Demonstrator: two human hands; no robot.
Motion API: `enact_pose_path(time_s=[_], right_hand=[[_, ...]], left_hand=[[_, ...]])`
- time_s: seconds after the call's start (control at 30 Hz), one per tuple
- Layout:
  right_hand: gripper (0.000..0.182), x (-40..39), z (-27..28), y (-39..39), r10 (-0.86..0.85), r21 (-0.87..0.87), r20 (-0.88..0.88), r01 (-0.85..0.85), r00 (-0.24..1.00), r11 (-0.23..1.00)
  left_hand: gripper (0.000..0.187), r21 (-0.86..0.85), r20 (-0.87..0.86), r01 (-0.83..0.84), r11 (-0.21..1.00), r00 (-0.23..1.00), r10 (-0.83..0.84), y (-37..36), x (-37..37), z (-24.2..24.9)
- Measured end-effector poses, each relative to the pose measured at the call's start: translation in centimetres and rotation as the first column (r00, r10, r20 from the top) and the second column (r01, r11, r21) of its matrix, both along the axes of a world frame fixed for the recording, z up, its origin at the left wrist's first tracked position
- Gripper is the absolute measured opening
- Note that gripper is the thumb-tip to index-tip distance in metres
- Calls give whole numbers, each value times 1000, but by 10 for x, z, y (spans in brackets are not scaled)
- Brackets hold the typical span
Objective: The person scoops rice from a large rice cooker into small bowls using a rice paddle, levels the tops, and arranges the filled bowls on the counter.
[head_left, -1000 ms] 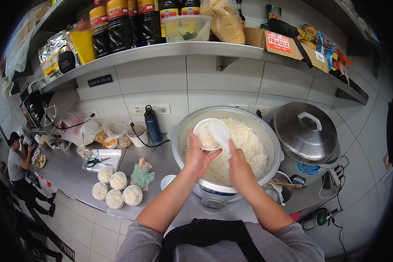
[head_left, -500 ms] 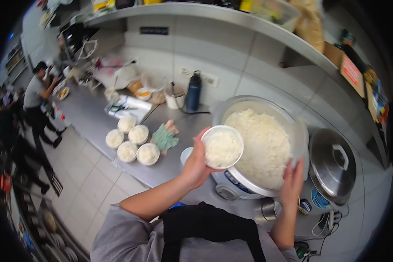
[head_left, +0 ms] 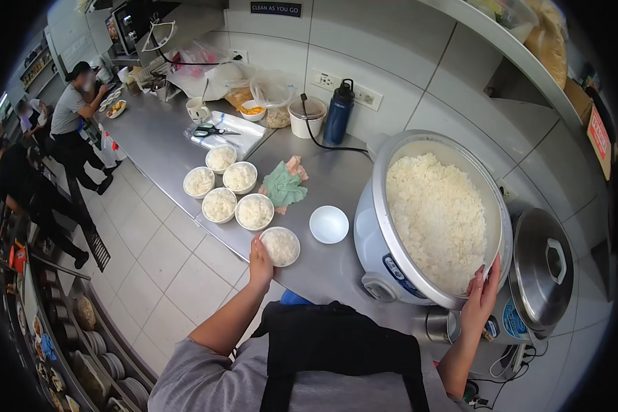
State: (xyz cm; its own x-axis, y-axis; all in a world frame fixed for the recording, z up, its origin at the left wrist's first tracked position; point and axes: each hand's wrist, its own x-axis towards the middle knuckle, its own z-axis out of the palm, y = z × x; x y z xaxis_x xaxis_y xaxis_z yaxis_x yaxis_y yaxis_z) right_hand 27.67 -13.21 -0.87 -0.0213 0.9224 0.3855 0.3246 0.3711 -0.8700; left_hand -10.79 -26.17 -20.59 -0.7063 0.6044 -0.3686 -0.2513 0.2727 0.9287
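Note:
My left hand (head_left: 259,264) is closed around the side of a white bowl of rice (head_left: 280,246) at the counter's front edge. Just beyond it are several similar rice-filled bowls (head_left: 220,205), grouped together. Between that hand and the cooker sits an empty white bowl (head_left: 329,224). A large rice cooker (head_left: 384,240), its lid off, is full of cooked rice (head_left: 436,220). At the near right of its rim is my right hand (head_left: 484,295), thumb and fingers closed; whether they grip the rim or something small there is hard to make out.
Green and pink cloths (head_left: 285,184) lie behind the bowls. Scissors (head_left: 213,130) rest on plastic bags near a blue bottle (head_left: 339,113) and a white tub (head_left: 306,117). A metal lid (head_left: 542,268) stands at right. Co-workers (head_left: 69,123) are at far left.
My left hand has carried the rice bowl from beside the cooker down to the counter, near the other filled bowls. My right hand stays by the cooker's rim, and the view has shifted.

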Motion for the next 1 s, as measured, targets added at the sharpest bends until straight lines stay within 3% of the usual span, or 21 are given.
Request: enact_pose_path(time_s=[0.03, 0.1, 0.13, 0.17, 0.23, 0.27, 0.3, 0.37, 0.43, 0.5, 0.53, 0.6, 0.7, 0.73, 0.8, 0.87, 0.9, 0.93, 0.97, 1.0], right_hand=[[51, -1, 0, -2, -9, -9, -30, 9, 1000, 1000], [51, 1, -1, -4, -14, -21, -12, 14, 1000, 1000], [51, 3, -1, -5, -10, -29, -4, 10, 1000, 1000], [51, 5, -2, -5, -27, -31, 1, 27, 1000, 999], [51, 9, -6, -7, -39, -12, 39, 40, 998, 999], [50, 9, -7, -8, -72, -39, 14, 72, 997, 997], [50, 9, -3, -7, -111, -38, 12, 111, 994, 993], [49, 9, 11, 2, 107, -180, -47, -113, 993, 977], [40, -1, 25, 19, 155, -121, 92, -143, 984, 982], [30, -18, 49, 43, 181, 91, 397, -235, 900, 968], [25, -26, 55, 56, 163, 52, 445, -208, 880, 977], [19, -33, 56, 92, 108, -15, 591, -123, 800, 992], [22, -25, 25, 169, -70, 19, 781, 89, 620, 996], [22, -24, 20, 188, -84, 25, 776, 103, 625, 994], [29, -22, 10, 220, -149, -27, 835, 311, 530, 950], [32, -22, -14, 253, -163, -15, 855, 336, 493, 942], [35, -22, -24, 261, -165, -1, 877, 344, 452, 939], [35, -30, -28, 261, -164, -8, 876, 354, 454, 935], [35, -46, -30, 258, -100, -64, 889, 339, 447, 939], [35, -61, -33, 256, -35, -120, 898, 321, 438, 939]], left_hand=[[52, -3, 8, 9, 1000, 1000, -9, 2, 1, -8], [49, -154, -424, -26, 988, 905, -42, 8, 2, -19], [53, -78, -598, 59, 995, 796, -94, 3, 4, -15], [53, -79, -594, 76, 994, 797, -108, 1, 9, -11], [57, -211, -820, 104, 972, 522, -234, 1, 18, 23], [59, -197, -890, 138, 971, 389, -236, 9, 18, 37], [59, -196, -891, 175, 965, 378, -250, 26, 13, 44], [58, -116, -931, 361, 925, 284, -227, 68, 1, 61], [60, -142, -926, 419, 897, 264, -270, 120, -9, 62], [55, -518, -720, 410, 751, 266, -641, 162, -15, 57], [55, -511, -727, 426, 746, 249, -640, 176, -21, 47], [49, -698, -524, 552, 456, 39, -851, 202, -37, 23], [40, -723, -453, 588, 362, -9, -892, 215, -52, -7], [40, -725, -459, 588, 358, -24, -888, 213, -64, -12], [40, -418, -405, 748, 516, 356, -842, 208, -85, -21], [42, -147, -80, 705, 694, 691, -718, 192, -91, 10], [45, 45, 57, 633, 773, 771, -635, 182, -84, 40], [48, 178, 82, 534, 826, 829, -554, 179, -86, 54], [48, 171, 84, 542, 823, 824, -560, 176, -89, 72], [50, 307, 220, 516, 799, 779, -587, 174, -93, 93]])
